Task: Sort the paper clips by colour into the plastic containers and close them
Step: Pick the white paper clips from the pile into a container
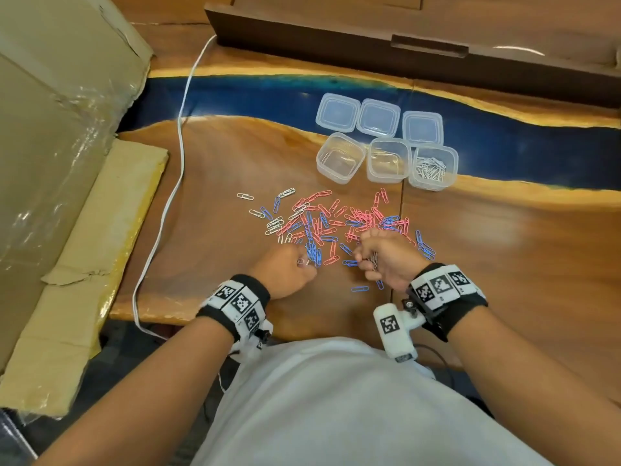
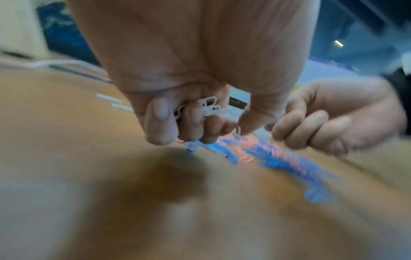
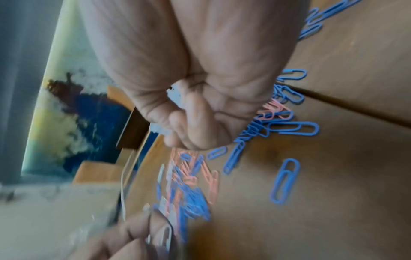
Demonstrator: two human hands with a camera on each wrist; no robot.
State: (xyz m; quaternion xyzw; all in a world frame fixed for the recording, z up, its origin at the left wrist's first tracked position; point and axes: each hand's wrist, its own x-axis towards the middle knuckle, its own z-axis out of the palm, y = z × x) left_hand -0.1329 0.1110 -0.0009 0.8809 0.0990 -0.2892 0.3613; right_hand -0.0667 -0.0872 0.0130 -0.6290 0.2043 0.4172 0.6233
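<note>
shirt | cable left | cardboard beside table

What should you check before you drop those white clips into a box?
1. Left hand grips white clips: ok.
2. Right hand also holds white clips: ok.
3. No blue or pink clip mixed into either fist: cannot tell.
4. Box with white clips is open: ok.
5. Its lid is ready behind it: ok.
6. All white clips gathered from the pile: not ok, some remain at its left edge.
</note>
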